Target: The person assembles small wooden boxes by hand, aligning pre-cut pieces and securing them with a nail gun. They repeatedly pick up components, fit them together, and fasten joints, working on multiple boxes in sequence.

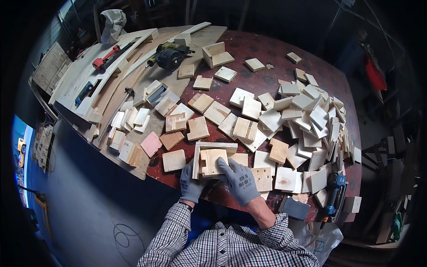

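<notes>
At the table's near edge, my gloved left hand (191,183) is closed round the lower left end of an L-shaped wooden corner piece (216,145). A notched wooden block (210,162) lies inside its angle. The thumb and fingers of my gloved right hand (240,181) grip this block at its right side. Part of the left fingers is hidden behind the wood. Beside the left hand lies a square wooden block (174,160). Close to the right hand are a block with dark holes (262,179) and a plain pale one (240,159).
A large heap of wooden blocks (307,111) spreads over the right of the red table (271,42). At its near right lies a blue nail gun (334,198). A circular saw (170,56), a hammer (129,92) and a red tool (106,58) lie on boards at the left.
</notes>
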Demonstrator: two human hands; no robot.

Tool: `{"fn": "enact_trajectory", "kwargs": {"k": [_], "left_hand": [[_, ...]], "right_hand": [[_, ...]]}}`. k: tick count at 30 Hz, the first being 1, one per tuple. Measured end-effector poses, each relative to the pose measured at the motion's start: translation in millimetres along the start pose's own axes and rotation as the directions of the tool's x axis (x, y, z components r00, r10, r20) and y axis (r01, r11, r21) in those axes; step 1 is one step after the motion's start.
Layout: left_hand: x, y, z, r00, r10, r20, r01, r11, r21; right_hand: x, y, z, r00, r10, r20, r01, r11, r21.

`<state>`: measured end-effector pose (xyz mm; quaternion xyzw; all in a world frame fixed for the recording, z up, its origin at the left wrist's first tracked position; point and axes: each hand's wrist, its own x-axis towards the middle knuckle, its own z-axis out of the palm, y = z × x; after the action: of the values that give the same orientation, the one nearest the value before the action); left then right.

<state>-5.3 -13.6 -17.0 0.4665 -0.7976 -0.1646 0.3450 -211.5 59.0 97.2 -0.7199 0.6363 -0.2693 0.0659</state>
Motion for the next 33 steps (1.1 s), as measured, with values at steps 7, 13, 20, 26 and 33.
{"fn": "enact_trajectory", "kwargs": {"k": [7, 13, 20, 26, 33], "left_hand": [[5.7, 14.0, -8.5, 0.998, -0.057, 0.031, 0.060, 0.994, -0.094], [10.8, 16.5, -7.5, 0.999, -0.018, -0.030, 0.015, 0.994, -0.108], [9.3, 12.8, -5.7, 0.999, -0.010, -0.036, 0.007, 0.996, -0.086], [9.9, 11.7, -4.9, 1.000, -0.021, -0.016, 0.020, 0.997, -0.075], [6.5, 0.0, 3.2, 0.999, 0.017, -0.049, -0.020, 0.998, -0.060]], "right_hand": [[-20.1, -6.3, -60.5, 0.882, 0.435, 0.181, -0.353, 0.356, 0.865], [-53.3, 13.4, -77.4, 0.823, 0.535, 0.192, -0.233, 0.009, 0.973], [-68.0, 10.7, -63.2, 0.753, 0.588, 0.295, -0.306, -0.084, 0.948], [-42.9, 8.7, -38.2, 0.648, 0.579, 0.495, -0.526, -0.129, 0.841], [17.7, -19.0, -11.6, 0.618, 0.534, 0.577, -0.749, 0.176, 0.639]]}}
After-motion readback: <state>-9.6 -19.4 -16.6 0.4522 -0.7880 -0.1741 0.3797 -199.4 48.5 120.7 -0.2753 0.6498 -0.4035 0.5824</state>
